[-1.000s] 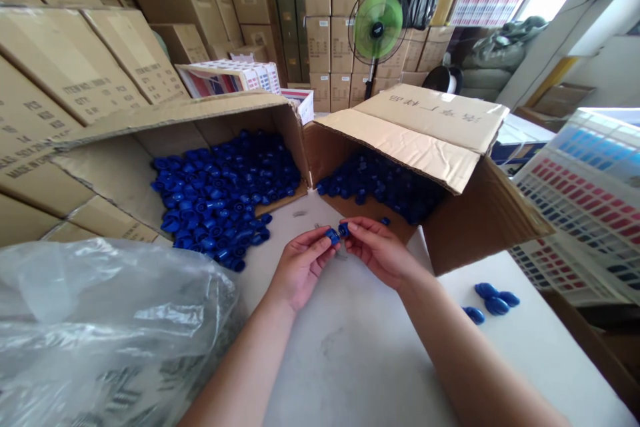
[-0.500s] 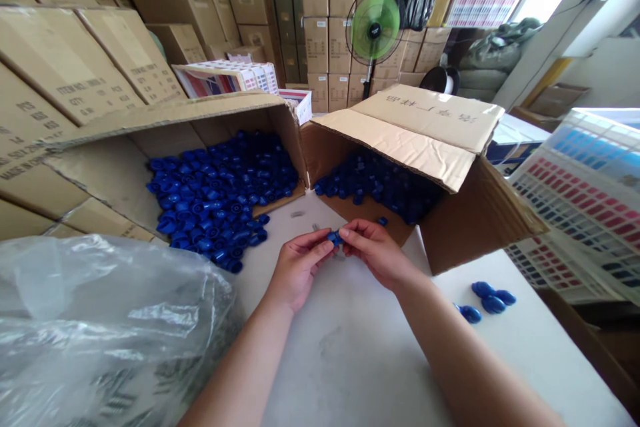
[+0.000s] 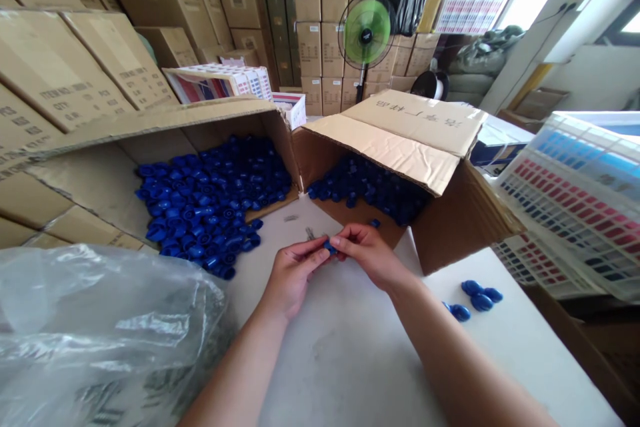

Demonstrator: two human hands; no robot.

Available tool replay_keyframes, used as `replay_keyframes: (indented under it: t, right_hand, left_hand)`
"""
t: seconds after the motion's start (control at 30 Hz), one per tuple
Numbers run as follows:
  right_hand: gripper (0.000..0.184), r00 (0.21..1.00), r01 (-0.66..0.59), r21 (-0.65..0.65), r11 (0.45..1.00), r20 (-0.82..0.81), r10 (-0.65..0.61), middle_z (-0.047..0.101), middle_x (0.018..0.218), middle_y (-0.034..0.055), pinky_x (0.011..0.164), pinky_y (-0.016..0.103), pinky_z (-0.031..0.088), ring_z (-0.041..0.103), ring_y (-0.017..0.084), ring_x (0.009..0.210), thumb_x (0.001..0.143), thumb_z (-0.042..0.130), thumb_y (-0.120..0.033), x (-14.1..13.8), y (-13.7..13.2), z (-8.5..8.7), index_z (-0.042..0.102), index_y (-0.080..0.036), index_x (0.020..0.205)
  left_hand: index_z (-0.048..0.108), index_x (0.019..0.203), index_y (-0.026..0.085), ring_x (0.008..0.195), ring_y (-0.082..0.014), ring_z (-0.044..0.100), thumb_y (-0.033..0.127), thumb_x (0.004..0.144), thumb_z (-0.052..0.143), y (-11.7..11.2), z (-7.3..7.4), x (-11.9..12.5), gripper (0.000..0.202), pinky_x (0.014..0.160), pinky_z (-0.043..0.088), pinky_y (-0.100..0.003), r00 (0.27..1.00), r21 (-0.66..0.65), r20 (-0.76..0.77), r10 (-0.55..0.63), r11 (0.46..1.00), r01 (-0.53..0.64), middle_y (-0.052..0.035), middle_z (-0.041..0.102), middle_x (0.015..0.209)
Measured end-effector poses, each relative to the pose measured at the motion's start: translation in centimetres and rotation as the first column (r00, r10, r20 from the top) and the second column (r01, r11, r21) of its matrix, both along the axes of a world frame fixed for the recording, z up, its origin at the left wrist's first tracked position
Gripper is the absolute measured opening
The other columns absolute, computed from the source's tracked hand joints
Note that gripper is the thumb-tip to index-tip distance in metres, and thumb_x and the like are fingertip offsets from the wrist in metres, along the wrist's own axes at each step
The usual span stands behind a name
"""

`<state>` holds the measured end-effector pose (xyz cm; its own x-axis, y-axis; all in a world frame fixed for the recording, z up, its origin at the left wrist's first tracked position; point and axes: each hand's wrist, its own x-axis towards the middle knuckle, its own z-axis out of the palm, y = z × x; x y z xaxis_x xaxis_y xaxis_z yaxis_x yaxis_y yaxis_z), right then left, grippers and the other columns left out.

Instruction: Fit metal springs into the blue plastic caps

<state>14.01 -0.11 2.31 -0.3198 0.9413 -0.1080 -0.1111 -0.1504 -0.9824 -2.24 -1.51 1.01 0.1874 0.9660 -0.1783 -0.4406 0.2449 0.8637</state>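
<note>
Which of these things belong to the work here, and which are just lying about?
Likely the work: blue cap, left hand, right hand, open carton, second open carton, loose caps.
Likely lying about: plastic sack, green fan, stacked cartons.

Bare left hand (image 3: 291,279) and right hand (image 3: 369,256) meet at mid-frame, fingers (image 3: 353,235) curled inward and pinching together, wrists angled toward each other, left forearm (image 3: 235,373) and right forearm (image 3: 450,353) rising from the lower edge.

Loose plastic caps (image 3: 200,207): deep cobalt blue. Carton flaps (image 3: 400,140): plain tan. Fan blades (image 3: 367,30): lime green. Colour chart (image 3: 570,213): rows of red, blue swatches. Held cap (image 3: 329,248): probably same blue, mostly hidden.
</note>
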Motion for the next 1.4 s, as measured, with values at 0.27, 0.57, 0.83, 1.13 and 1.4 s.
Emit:
replay_keyframes:
  t: [0.27, 0.57, 0.83, 1.13, 1.4]
  right_hand:
    - [0.052, 1.000, -0.023, -0.002, 1.000, 0.019, 0.023, 0.056, 0.080, 0.0041, 0.067, 0.012, 0.042, 0.050, 0.001, 0.070, 0.074, 0.068, -0.054, -0.2, 0.1, -0.3, 0.053, -0.006, 0.088]
    - [0.025, 0.832, -0.062, 0.367, 0.928, 0.532, -0.155, 0.055, 0.099, 0.0017, 0.080, 0.013, 0.037, 0.049, 0.003, 0.086, 0.084, 0.052, -0.031, -0.1, -2.5, 2.7, 0.063, -0.019, 0.103]
    - [0.021, 0.239, -0.248, 0.282, 0.927, 0.945, -0.224, 0.050, 0.093, 0.0073, 0.085, 0.027, 0.031, 0.038, 0.010, 0.089, 0.079, 0.043, -0.017, 5.0, -9.7, -0.8, 0.061, -0.014, 0.089]
    - [0.022, 0.049, -0.137, 0.505, 0.852, 0.862, -0.504, 0.043, 0.125, 0.0017, 0.114, 0.042, 0.018, 0.034, 0.016, 0.119, 0.090, 0.049, -0.033, 10.5, -12.5, -2.5, 0.065, -0.023, 0.102]
    - [0.037, -0.135, 0.030, 0.488, 0.872, 0.866, -0.481, 0.032, 0.139, 0.0020, 0.107, 0.052, 0.024, 0.028, 0.026, 0.129, 0.093, 0.043, -0.051, 14.8, -11.7, -3.8, 0.058, -0.030, 0.119]
  left_hand:
    - [0.075, 0.095, 0.014, 0.080, -0.0139, 0.069, 0.019, 0.065, 0.080, 0.1, -0.1, 0.2, 0.031, 0.081, 0.055, -0.024, 0.999, -0.003, -0.002, 0.040, 0.999, -0.040, -0.0086, 0.075, 0.089]
    - [0.072, 0.102, 0.017, 0.078, -0.0132, 0.066, 0.030, 0.062, 0.082, 1.0, -0.1, -0.7, 0.043, 0.065, 0.052, -0.019, 0.965, 0.049, -0.174, 0.195, 0.981, -0.189, -0.0064, 0.073, 0.095]
    - [0.073, 0.088, 0.017, 0.066, -0.0093, 0.058, 0.035, 0.060, 0.079, 1.5, 0.5, -0.8, 0.033, 0.055, 0.046, -0.017, 0.957, 0.014, -0.110, 0.269, 0.963, -0.269, -0.0021, 0.070, 0.080]
    - [0.073, 0.082, 0.016, 0.071, -0.0136, 0.058, 0.036, 0.058, 0.080, 1.2, 0.5, -0.5, 0.032, 0.055, 0.046, -0.020, 0.947, 0.026, -0.132, 0.294, 0.956, -0.293, -0.0057, 0.069, 0.081]
    - [0.072, 0.083, 0.015, 0.071, -0.0130, 0.058, 0.036, 0.057, 0.081, 1.2, 0.3, -1.0, 0.035, 0.056, 0.045, -0.020, 0.935, 0.017, -0.147, 0.324, 0.945, -0.325, -0.0049, 0.069, 0.079]
